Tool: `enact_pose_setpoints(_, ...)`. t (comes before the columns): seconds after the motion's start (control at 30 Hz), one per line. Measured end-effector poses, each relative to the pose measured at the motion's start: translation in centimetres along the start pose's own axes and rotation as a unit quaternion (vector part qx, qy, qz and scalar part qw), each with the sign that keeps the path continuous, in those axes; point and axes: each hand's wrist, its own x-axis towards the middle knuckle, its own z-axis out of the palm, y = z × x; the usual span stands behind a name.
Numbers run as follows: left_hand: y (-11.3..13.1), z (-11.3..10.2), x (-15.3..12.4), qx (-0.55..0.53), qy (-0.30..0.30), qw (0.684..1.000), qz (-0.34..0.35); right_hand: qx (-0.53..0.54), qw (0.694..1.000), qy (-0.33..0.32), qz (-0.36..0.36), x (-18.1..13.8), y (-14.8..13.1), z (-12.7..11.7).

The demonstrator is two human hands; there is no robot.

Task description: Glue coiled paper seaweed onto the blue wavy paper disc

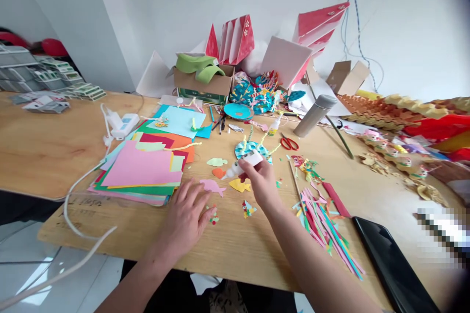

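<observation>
The right hand (pixel 261 185) is closed around the body of a white glue bottle (pixel 245 164), gripping it between thumb and fingers, with the nozzle tilting down toward 8 o'clock just above the wooden table (pixel 235 254). This tilted hold is keeping the tip in plain sight and clear of the hand — a steady way to place glue exactly. The bottle is sitting inside the grip, its nozzle end sticking out past the fingers.

The left hand (pixel 185 220) is lying open on the wood, fingers spread and holding nothing. Its fingertips are just beside a small scatter of paper bits (pixel 213 215), and a pink paper fish (pixel 212 187) is lying at about 1 o'clock from it. A yellow paper fish (pixel 239 185) is lying under the nozzle's path, at about 7 o'clock from the right hand, and a blue paper circle (pixel 253 149) with yellow twists is lying at about 12 o'clock from that hand. A stack of colored paper (pixel 139 168) is sitting at 10 o'clock from the left hand, while red scissors (pixel 289 143) are lying at about 1 o'clock from the right.
</observation>
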Motion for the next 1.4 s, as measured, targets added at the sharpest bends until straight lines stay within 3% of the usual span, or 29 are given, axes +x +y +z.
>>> enact_pose_setpoints(0.1, 0.3, 0.1, -0.1, 0.011, 0.000, 1.000, 0.003, -0.067, 0.997, -0.030, -0.021, -0.4, 0.1, 1.9)
enact_pose_setpoints(0.23, 0.3, 0.2, 0.0, 0.015, -0.016, 1.000, -0.012, -0.165, 0.982, -0.022, -0.086, -0.9, 0.8, 3.4)
enact_pose_setpoints(0.57, 0.3, 0.5, 0.0, -0.004, -0.020, 1.000, -0.014, -0.278, 0.950, -0.048, -0.132, -1.5, 2.3, 4.1)
enact_pose_setpoints(1.4, 0.4, 0.7, 0.0, -0.016, -0.027, 0.999, -0.021, -0.249, 0.957, -0.060, -0.134, -1.3, 2.8, 3.9)
